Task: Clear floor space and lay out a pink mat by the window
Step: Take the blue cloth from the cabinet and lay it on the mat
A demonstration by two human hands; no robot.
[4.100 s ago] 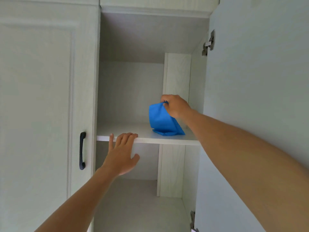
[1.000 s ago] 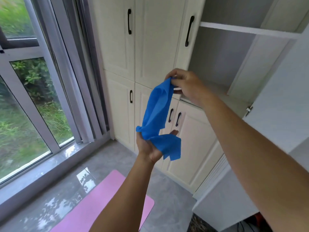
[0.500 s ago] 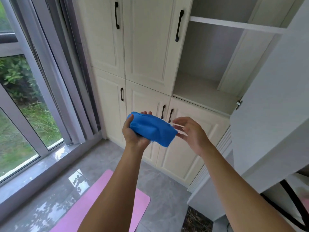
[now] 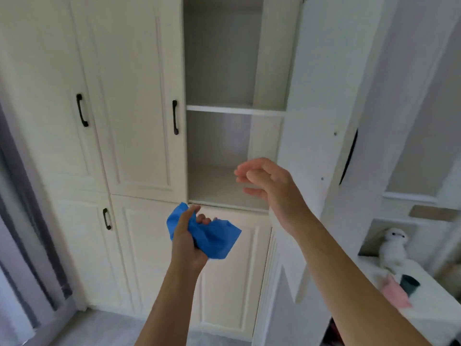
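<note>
A crumpled blue cloth (image 4: 214, 238) is bunched in my left hand (image 4: 185, 242), held in front of the lower cupboard doors. My right hand (image 4: 270, 186) is raised higher and to the right, in front of the open cupboard compartment, fingers loosely curled and apart, holding nothing. The pink mat is out of view in this frame.
A white wardrobe fills the view, with black handles (image 4: 175, 117) on its shut doors. One compartment stands open with a shelf (image 4: 234, 109); its open door (image 4: 316, 121) juts out to the right. A white plush toy (image 4: 394, 248) sits on a counter at right. Grey curtain (image 4: 22, 221) at left.
My right hand has let go of the blue cloth and risen toward the open door. The cloth stays in my left hand. My view has swung up and right, off the window and mat.
</note>
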